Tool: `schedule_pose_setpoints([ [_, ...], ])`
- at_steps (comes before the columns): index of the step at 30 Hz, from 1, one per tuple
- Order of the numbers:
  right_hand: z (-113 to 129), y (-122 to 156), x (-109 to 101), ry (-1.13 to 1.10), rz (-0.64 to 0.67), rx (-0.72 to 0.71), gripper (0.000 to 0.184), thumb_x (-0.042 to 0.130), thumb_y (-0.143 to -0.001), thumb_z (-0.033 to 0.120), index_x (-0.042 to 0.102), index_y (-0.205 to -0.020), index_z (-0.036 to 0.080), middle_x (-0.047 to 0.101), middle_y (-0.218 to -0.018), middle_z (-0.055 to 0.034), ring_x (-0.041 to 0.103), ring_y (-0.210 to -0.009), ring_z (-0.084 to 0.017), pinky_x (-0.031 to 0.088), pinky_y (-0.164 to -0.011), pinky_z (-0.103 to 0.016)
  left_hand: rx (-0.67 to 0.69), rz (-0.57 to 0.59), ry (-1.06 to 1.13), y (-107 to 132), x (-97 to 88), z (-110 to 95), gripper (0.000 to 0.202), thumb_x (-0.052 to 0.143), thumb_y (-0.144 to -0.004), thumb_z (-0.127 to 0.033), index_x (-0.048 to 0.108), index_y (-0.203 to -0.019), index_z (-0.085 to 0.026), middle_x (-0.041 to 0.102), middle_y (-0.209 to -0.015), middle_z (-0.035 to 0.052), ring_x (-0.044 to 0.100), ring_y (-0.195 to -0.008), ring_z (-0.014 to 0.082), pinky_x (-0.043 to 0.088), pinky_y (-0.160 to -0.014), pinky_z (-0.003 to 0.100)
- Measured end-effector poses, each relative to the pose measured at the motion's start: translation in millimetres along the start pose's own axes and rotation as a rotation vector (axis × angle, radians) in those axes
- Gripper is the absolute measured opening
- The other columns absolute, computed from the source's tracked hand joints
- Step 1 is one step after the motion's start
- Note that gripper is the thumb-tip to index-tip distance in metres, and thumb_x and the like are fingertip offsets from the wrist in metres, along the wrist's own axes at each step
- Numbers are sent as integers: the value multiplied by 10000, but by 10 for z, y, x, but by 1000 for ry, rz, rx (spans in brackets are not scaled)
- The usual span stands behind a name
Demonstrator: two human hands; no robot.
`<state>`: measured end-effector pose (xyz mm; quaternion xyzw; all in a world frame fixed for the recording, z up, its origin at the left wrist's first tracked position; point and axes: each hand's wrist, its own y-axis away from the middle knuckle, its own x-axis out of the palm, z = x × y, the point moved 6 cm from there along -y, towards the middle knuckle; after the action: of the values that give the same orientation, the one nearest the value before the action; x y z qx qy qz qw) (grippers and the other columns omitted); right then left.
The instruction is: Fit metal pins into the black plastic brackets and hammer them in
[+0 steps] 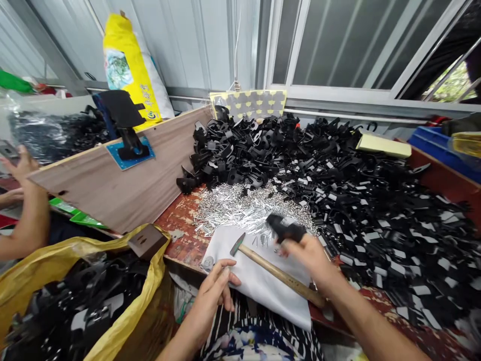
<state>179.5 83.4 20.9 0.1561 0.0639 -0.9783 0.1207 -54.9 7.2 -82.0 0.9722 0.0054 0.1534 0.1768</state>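
Note:
My right hand (306,253) is closed around a black plastic part (283,228), held over the front of a heap of silver metal pins (250,208). Below it a hammer (278,273) with a wooden handle lies slantwise across a grey-white cloth (259,281) at the table's front edge. Fingers apart and holding nothing, my left hand (218,286) hovers by the cloth's left side, near the hammer's head. A small grey round piece (208,262) sits by the cloth's left corner.
Black plastic parts (376,210) pile across the table's back and right. A wooden board (124,185) walls the left side, carrying a phone-like holder (130,125). A yellow sack (150,281) of black parts stands front left. Another person's arm (33,210) shows at far left.

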Motion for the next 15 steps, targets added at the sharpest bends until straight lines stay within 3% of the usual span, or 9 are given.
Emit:
schedule_pose_setpoints([
  [2, 54, -290, -553, -109, -237, -98, 498, 398, -998, 574, 613, -1287, 230, 729, -1140, -122, 734, -914, -226, 614, -802, -391, -10, 30, -10, -59, -35, -5, 538, 705, -818, -635, 615, -1112, -193, 682, -789, -3, 457, -402, 62, 500, -470, 232],
  [4, 33, -579, -891, -192, -373, -162, 600, 401, -981, 639, 449, -1458, 278, 693, -1271, -120, 719, -1063, -214, 599, -902, -400, -31, 44, 0, -112, -68, 0, 541, 723, -800, -642, 632, -1072, -183, 687, -751, 1, 449, -383, 57, 492, -458, 222],
  [6, -122, -906, -934, -139, -370, -90, 628, 512, -934, 631, 498, -1413, 225, 724, -1202, -129, 723, -1052, -221, 593, -923, -407, -57, 52, 15, -163, -105, 21, 554, 741, -779, -654, 635, -1040, -178, 695, -717, 9, 426, -345, 49, 464, -419, 208],
  [10, -477, -1610, -720, 57, -359, 9, 413, 642, -870, 507, 711, -1067, 150, 742, -1113, -137, 697, -1046, -248, 554, -986, -433, -126, 123, 41, -274, -218, 103, 567, 724, -785, -680, 633, -1024, -173, 699, -633, 29, 307, -280, 23, 349, -333, 170],
  [12, -535, -1993, -705, 133, -404, -2, 343, 676, -866, 426, 729, -1066, 153, 707, -1194, -129, 655, -1123, -245, 491, -1077, -427, -162, 149, 65, -341, -304, 155, 572, 702, -790, -699, 635, -1012, -176, 671, -548, 26, 247, -268, 21, 267, -312, 155],
  [15, -491, -2596, -820, 235, -471, 24, 352, 668, -919, 368, 694, -1192, 146, 624, -1323, -147, 602, -1203, -249, 449, -1121, -432, -215, 169, 97, -455, -411, 222, 559, 715, -761, -723, 638, -901, -188, 498, -374, -41, 208, -286, 33, 141, -340, 149],
])
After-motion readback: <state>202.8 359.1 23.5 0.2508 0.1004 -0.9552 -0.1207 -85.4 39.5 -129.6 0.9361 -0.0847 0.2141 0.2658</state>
